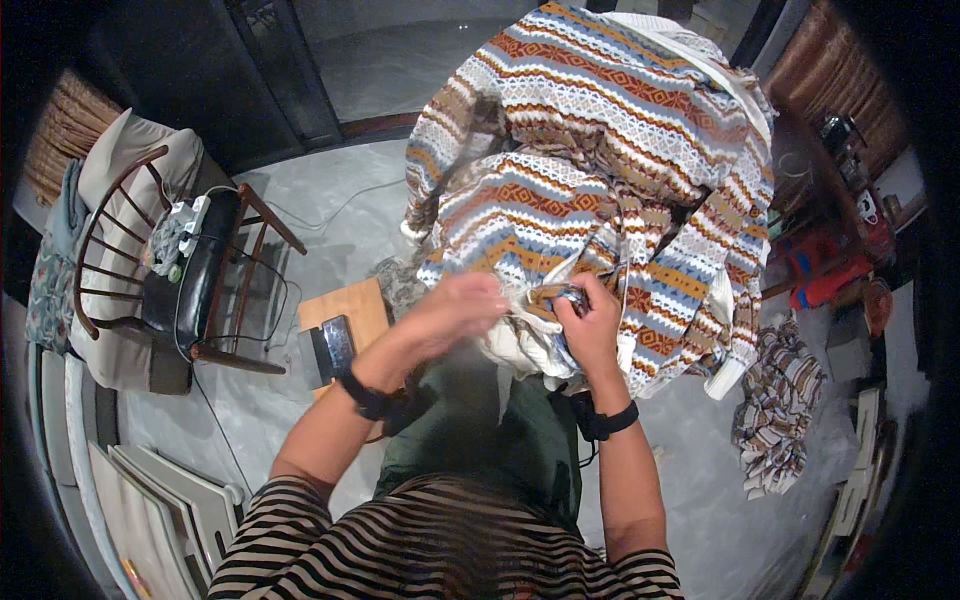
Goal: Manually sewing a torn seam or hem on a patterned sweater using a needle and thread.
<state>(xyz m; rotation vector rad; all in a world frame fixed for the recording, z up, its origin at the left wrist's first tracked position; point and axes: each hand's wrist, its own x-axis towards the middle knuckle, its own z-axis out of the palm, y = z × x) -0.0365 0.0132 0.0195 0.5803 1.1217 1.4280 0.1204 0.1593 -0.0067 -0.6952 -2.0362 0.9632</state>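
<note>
A pile of patterned knit garments, striped in white, rust, blue and brown, lies before me and reaches to my lap. At its near edge my right hand is closed on a bunched fold of the patterned knit fabric. My left hand, blurred, is at the white edge of the same cloth; whether its fingers grip anything cannot be told. Below the hands hangs a cream ribbed part of the fabric. Both wrists wear black bands.
A wooden stool with a phone stands at left. Beyond it, a wooden chair holds a power strip, its cables trailing to the floor. More knit garments lie on the floor at right. White panels lean at lower left.
</note>
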